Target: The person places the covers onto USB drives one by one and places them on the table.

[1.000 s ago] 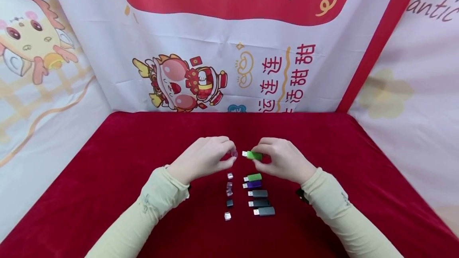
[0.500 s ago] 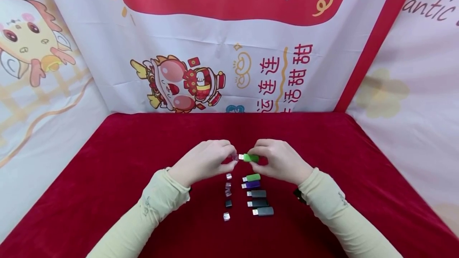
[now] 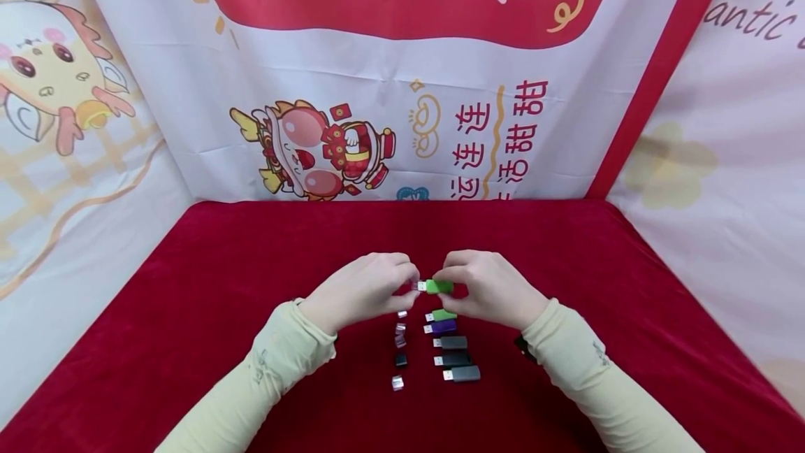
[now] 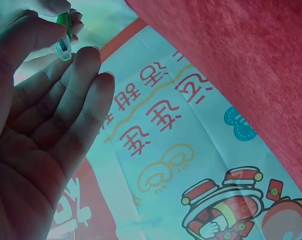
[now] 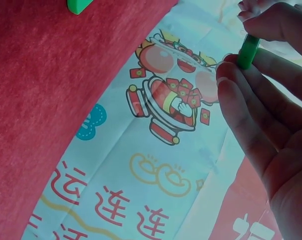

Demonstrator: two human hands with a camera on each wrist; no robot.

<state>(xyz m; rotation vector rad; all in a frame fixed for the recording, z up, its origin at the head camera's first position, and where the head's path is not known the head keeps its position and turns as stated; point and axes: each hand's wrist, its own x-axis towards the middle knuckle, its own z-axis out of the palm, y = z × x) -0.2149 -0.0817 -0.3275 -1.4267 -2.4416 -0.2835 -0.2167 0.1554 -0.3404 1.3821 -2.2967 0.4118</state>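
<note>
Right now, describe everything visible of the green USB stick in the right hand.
The green USB stick has a bright, plastic-looking body and a metallic-looking plug. The right hand pinches its body above the red cloth. It lies sideways in the head view, plug towards the clear cap in the left hand; whether that is fitted is unclear.

The far red cloth (image 3: 402,226) leaves passage; nearer, USB sticks (image 3: 454,342) (and caps (image 3: 401,361)) obstruct.
</note>
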